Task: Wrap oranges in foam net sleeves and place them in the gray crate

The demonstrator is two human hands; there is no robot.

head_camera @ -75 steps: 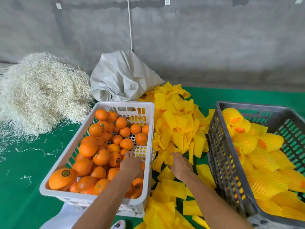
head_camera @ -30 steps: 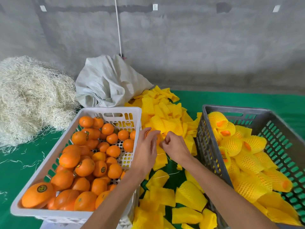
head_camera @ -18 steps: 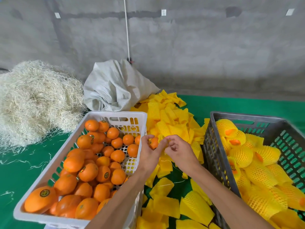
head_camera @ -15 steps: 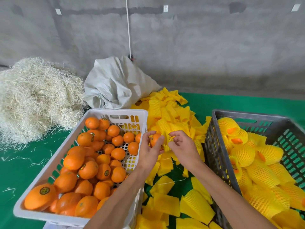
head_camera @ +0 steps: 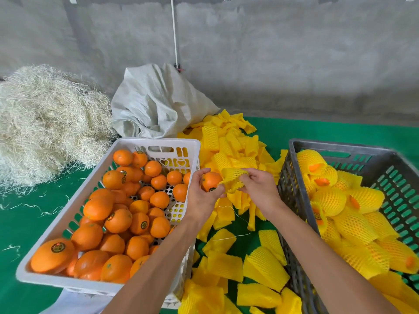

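Since a moment ago the yellow foam net sleeve (head_camera: pixel 232 179) has been drawn open between the hands, and its mouth now touches the right side of the orange (head_camera: pixel 211 181), where earlier the orange showed bare beside the fingers.

The green mat (head_camera: pixel 25 225) carries everything. At its far left edge lies a heap of pale straw (head_camera: pixel 45 123), with a crumpled grey-white sack (head_camera: pixel 156 105) just beside it against the concrete wall. The white basket (head_camera: pixel 68 205) sits left of centre, full of unwrapped oranges. The gray crate (head_camera: pixel 292 200) sits at the right edge and holds a pile of oranges already in yellow sleeves (head_camera: pixel 353 220). Between basket and crate, a loose pile of empty yellow sleeves (head_camera: pixel 226 141) runs from the sack toward the near edge.

The left hand (head_camera: pixel 203 198) grips the orange with thumb and fingers curled round it, held in the air just past the basket's right rim and above the loose sleeves. The right hand (head_camera: pixel 260 189) pinches the sleeve's far edge between thumb and fingertips, holding it stretched toward the fruit. The orange is not yet inside the sleeve. A thin pale thread (head_camera: pixel 231 223) lies on the mat beneath the wrists.
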